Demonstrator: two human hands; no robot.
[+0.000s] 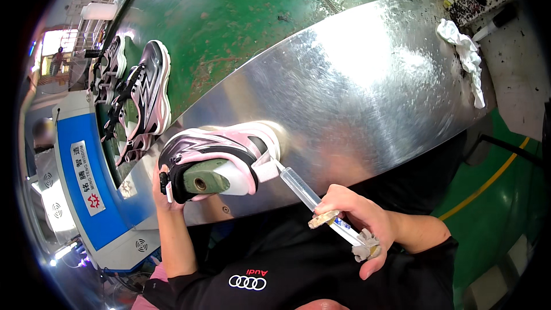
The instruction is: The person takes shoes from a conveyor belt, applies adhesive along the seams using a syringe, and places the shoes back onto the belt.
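Note:
A pink, black and white sports shoe (229,139) lies on its side on the metal worktop. Its opening faces me, and a green and white shoe last (202,175) with a round hole fills it. My left hand (162,194) grips the shoe at its left end, the fingers partly hidden behind it. In my right hand (360,211) is a clear plastic syringe (301,188), with ragged, crusted material around its flange and plunger end. The syringe tip is close to the light pink tab (266,169) at the heel; whether they touch I cannot tell.
The curved, shiny metal worktop (344,92) spans the middle. Several similar shoes (150,92) stand on the green surface (201,17) at the left, beside a blue and white machine panel (86,166). A crumpled white cloth (464,51) lies at the worktop's far right.

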